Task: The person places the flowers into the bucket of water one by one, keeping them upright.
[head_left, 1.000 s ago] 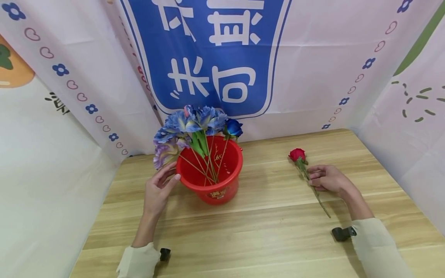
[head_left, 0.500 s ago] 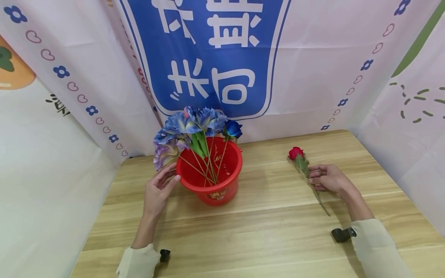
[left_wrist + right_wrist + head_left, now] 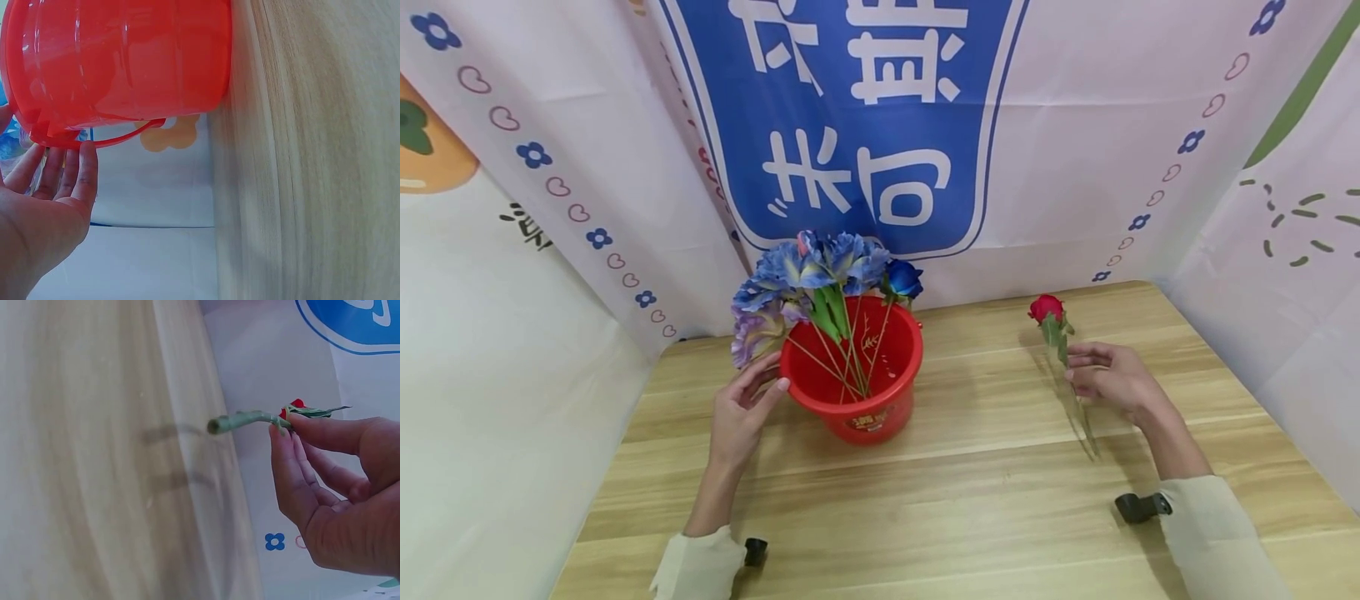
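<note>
A red bucket [image 3: 850, 400] stands upright on the table, holding several artificial flowers [image 3: 823, 275] with blue and purple petals. My left hand [image 3: 741, 412] touches the bucket's left side at the rim. In the left wrist view, its nearly straight fingers [image 3: 87, 172] rest against the rim and the red handle [image 3: 122, 139]; the thumb is mostly cut off. Off to the right, my right hand [image 3: 1112, 379] pinches the stem of a red rose [image 3: 1047, 308] between thumb and fingertips. The cut stem end [image 3: 219, 425] points toward the right wrist camera, above the tabletop.
The wood-grain table [image 3: 970, 517] reaches a printed cloth backdrop [image 3: 1075, 167] close behind the bucket. Cloth also hangs at both sides. A blue rose [image 3: 902, 277] leans over the bucket's right rear rim. Black camera mounts [image 3: 1141, 507] sit at both wrists.
My right hand has raised the rose off the table, its bloom moving up and slightly right and its stem turning more upright. The left hand and bucket have not visibly moved.
</note>
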Demonstrator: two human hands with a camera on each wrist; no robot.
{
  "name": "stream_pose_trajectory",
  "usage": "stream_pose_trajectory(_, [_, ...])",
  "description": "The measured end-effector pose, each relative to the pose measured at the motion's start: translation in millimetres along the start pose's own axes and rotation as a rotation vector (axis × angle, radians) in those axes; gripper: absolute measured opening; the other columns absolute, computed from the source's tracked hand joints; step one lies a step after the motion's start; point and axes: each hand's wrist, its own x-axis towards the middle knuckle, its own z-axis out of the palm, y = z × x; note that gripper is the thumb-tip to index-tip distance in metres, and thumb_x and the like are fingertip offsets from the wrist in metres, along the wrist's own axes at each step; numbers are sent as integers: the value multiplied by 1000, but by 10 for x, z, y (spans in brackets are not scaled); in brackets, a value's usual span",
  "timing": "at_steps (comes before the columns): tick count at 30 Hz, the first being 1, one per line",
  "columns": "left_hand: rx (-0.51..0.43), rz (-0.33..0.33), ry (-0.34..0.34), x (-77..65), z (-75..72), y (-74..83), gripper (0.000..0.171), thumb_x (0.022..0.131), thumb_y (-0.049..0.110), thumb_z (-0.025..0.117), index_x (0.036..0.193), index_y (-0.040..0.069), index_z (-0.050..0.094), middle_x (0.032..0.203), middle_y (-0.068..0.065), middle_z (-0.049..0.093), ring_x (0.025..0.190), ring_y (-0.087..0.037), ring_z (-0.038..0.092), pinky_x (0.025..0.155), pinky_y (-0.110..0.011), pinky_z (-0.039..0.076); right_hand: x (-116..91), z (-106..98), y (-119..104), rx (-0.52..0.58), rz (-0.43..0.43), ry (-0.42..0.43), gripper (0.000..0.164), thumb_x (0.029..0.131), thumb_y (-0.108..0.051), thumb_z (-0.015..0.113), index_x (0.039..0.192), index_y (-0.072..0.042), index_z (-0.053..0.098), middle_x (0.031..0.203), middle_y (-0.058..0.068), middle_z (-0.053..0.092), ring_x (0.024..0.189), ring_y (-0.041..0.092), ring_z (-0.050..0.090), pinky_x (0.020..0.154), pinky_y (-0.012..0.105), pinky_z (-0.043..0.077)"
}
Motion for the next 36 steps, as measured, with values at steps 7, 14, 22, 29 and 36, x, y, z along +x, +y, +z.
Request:
stream_pose_trajectory(7, [6,-12,7,-6,6,-2,41,92,1,68,131,-4,60,135,-23,58,113,-18,64,91,-21,56,-47,25,-114,38,-24,48,57,95,-12,66,144,6,42,135,27,48,101,13,67,85,30,60])
stream_pose_trajectory(14, [1,-14,8,0,9,6,41,92,1,68,131,-4,61,136,-21,59,113,-18,64,90,-22,56,-87,63,-253,68,-66,83,56,95,-12,67,143,5,43,132,23,48,99,9,67,88,32,59])
stream_pose_trajectory(22, [-6,-17,17,-5,14,-1,40,91,1,69,130,-3,62,135,-21,60,112,-19,65,90,-22,56,-105,201,-508,133,-141,145,55,94,-13,69,141,4,46,121,13,55,98,9,69,84,29,60])
stream_pose_trajectory(29, [-7,-18,11,-10,19,-7,41,91,0,68,131,-6,60,136,-22,58,113,-17,65,90,-21,56,-53,440,-807,304,-211,179,53,89,-5,74,135,6,50,112,10,61,94,14,71,80,29,61])
stream_pose_trajectory(36, [-19,-3,7,-4,13,2,42,91,-1,68,132,-7,59,134,-18,60,113,-18,64,90,-22,56,-6,647,-1067,328,-276,191,49,88,-4,74,132,4,55,113,14,60,95,14,70,80,29,61])
